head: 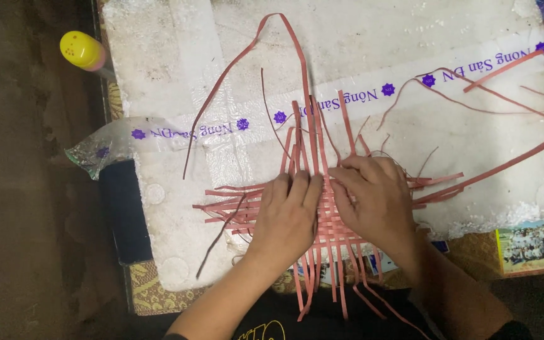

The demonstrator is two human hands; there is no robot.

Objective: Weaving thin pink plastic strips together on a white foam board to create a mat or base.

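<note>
Two hands are pressing flat on a half-woven mat of pink strips [322, 214] atop a white foam box [158, 75]: left hand [288, 217] and right hand [376, 198], fingers spread, gripping nothing; seemingly tightening the weave, another loose strip needing threading.

A flat mat of woven reddish-pink strips [322, 208] lies under the fingers of both hands, its loose ends fanning left, right, upward beyond the fingertips, and down past the wrists.
</note>
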